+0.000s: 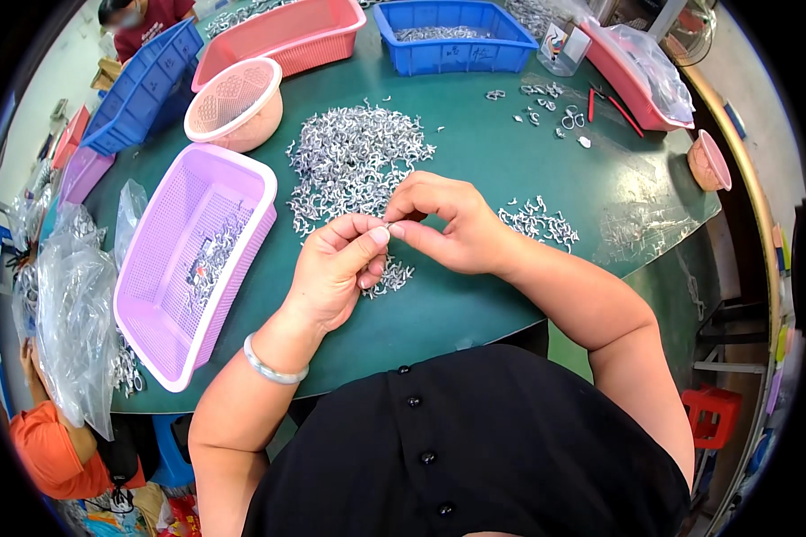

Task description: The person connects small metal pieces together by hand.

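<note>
My left hand (342, 259) and my right hand (448, 222) meet fingertip to fingertip over the green table. Thumb and forefinger of each are pinched together on something too small and too covered to name. Just beyond them spreads a big heap of small curved silver metal pieces (354, 152). More of the same pieces lie partly under my hands. A smaller pile of silver pieces (539, 222) rests to the right of my right wrist. Left of my left hand stands a purple plastic basket (260, 183) with some metal pieces along its inner side.
A pale pink round basket (258, 134), a red basket (295, 55) and a blue crate (457, 59) line the far side. Red-handled pliers (625, 116) lie at the right, near a small pink cup (709, 161). Clear plastic bags (76, 322) hang at the left, by a person in orange (45, 452).
</note>
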`<state>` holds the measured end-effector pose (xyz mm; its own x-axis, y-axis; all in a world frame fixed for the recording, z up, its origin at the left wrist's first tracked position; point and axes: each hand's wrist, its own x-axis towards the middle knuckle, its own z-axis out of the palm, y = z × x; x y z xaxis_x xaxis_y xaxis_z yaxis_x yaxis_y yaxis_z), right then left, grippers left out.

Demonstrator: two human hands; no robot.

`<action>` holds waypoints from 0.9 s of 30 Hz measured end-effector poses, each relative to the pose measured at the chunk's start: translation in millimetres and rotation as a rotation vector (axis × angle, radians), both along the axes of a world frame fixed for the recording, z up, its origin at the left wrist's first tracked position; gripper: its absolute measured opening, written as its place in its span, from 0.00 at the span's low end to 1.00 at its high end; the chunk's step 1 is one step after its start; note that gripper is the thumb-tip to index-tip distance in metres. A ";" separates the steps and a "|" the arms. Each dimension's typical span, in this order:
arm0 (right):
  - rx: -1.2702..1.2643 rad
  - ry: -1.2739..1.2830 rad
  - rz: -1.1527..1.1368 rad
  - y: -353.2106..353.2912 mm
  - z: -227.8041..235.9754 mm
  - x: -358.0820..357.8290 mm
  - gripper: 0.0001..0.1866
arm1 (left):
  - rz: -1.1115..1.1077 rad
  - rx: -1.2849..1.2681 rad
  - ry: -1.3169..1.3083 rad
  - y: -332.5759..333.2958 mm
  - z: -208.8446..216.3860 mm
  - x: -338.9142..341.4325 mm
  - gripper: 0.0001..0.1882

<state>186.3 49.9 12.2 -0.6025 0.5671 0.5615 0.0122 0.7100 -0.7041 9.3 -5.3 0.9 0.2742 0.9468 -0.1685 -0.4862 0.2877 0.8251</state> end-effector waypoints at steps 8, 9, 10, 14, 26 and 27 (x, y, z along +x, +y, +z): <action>-0.187 0.011 0.025 1.2 -0.1 0.7 0.02 | 0.002 -0.053 -0.031 -0.2 4.7 0.3 0.06; -0.187 -0.004 0.027 0.8 0.1 0.8 0.02 | 0.003 -0.055 -0.032 -0.4 3.8 0.3 0.06; -0.189 -0.006 0.027 1.2 -0.2 0.8 0.02 | 0.013 -0.054 -0.017 -0.2 2.2 0.5 0.05; -0.234 -0.038 -0.002 -1.7 0.1 -1.7 0.03 | 0.003 -0.042 0.042 0.2 2.7 -1.5 0.06; 0.145 -0.387 0.018 -0.1 -16.8 -4.1 0.03 | 0.164 -0.080 -0.181 8.4 -0.1 -15.2 0.02; 0.145 -0.388 0.018 0.1 -17.2 -4.1 0.03 | 0.175 -0.089 -0.152 8.4 0.7 -14.6 0.02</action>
<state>182.3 50.0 -5.1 -0.7944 0.4862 0.3639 0.2437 0.8040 -0.5424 -5.3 3.1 1.6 0.1359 0.9654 -0.2228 -0.6516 0.2565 0.7139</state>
